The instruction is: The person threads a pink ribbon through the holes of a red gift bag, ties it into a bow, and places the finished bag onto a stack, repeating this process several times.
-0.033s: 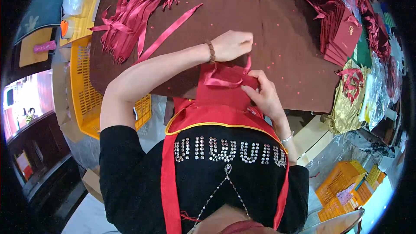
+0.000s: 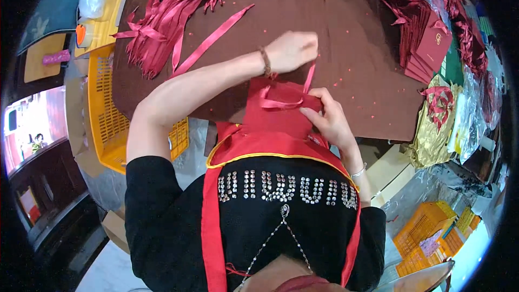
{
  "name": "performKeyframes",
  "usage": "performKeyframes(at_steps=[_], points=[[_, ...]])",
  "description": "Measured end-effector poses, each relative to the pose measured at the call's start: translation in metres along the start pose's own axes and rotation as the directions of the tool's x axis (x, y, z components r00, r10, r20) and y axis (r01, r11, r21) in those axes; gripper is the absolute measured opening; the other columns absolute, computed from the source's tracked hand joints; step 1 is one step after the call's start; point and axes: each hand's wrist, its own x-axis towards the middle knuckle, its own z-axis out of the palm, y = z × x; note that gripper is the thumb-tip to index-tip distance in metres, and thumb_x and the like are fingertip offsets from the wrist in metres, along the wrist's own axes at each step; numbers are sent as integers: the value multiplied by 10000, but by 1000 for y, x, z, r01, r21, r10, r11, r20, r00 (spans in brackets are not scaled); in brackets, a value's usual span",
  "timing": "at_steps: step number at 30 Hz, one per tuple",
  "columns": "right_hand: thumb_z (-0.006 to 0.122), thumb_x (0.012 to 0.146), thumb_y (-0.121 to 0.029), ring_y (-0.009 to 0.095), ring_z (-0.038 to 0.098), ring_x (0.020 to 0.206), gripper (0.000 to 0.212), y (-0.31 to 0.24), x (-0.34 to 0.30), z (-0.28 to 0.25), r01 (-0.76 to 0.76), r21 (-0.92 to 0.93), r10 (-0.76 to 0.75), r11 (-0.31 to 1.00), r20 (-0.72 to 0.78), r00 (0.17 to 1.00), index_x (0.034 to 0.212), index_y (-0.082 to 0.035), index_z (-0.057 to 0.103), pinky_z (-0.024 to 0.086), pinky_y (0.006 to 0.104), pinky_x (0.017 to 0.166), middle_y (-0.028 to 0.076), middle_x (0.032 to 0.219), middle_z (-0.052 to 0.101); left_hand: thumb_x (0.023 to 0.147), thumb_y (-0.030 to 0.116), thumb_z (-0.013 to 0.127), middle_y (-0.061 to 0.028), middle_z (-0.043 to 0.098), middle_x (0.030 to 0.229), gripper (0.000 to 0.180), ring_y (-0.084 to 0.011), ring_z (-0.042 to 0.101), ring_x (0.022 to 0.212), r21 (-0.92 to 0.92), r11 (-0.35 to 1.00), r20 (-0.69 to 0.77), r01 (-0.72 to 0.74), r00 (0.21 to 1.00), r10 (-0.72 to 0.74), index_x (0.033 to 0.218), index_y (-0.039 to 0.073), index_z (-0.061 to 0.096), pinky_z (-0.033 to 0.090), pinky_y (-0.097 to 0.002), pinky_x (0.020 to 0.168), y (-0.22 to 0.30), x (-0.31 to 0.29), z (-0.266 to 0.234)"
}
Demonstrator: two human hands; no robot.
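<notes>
A red paper bag (image 2: 274, 114) lies against the table's near edge in front of my apron, and a pink-red ribbon (image 2: 282, 104) crosses its upper part in a loose loop. My left hand (image 2: 294, 51) is raised beyond the bag, its fingers closed on the ribbon, which runs taut down from it. On the bag's right edge, my right hand (image 2: 328, 114) pinches the bag near where the ribbon passes, thumb on top. The left hand's fingertips are partly hidden.
A bundle of cut ribbons (image 2: 167, 16) lies at the far left, a single ribbon (image 2: 216, 38) beside it. Dark-red bags (image 2: 424, 48) are stacked at the right of the brown table (image 2: 270, 0). A yellow crate (image 2: 105, 113) stands at the left, gold wrapping (image 2: 432, 135) at the right edge.
My left hand has risen slightly away from the bag, and the ribbon below it has straightened. My right hand stays in place on the bag.
</notes>
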Motion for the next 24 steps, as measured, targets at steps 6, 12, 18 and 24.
performKeyframes(at_steps=[6,12,18,24], points=[[686,795,-93,55,457,611,300,3,6,-6,-130,9,127,991,161,979,1034,-33,513,394,226,533,17,753,576,868,170,525,-3,558,749,151,-60,491,730,-87,961,-75,264,960,-271,865,24,565,437,-273,671,17,18,-19],[637,815,21,91,557,861,300,23,6,-7,-1,534,16,846,-23,1000,1060,-63,485,483,231,747,39,988,581,925,167,501,-37,599,1106,244,-127,556,1006,-202,975,-488,-89,872,-21,1130,46,556,432,-283,886,5,2,-58],[639,767,94,188,507,1100,388,35,26,-6,110,805,-107,584,-58,993,1060,-88,461,439,341,929,84,1226,480,890,262,586,-86,586,1025,422,-128,561,915,-926,269,213,267,954,-211,1216,33,448,467,-260,808,4,-64,24],[634,781,10,148,537,943,292,24,31,-12,155,404,103,902,-548,830,1046,-21,515,445,273,803,71,1104,547,855,195,620,-38,565,934,395,-101,531,848,-673,668,-126,317,841,-526,1175,1,494,438,-234,755,7,-63,18]])
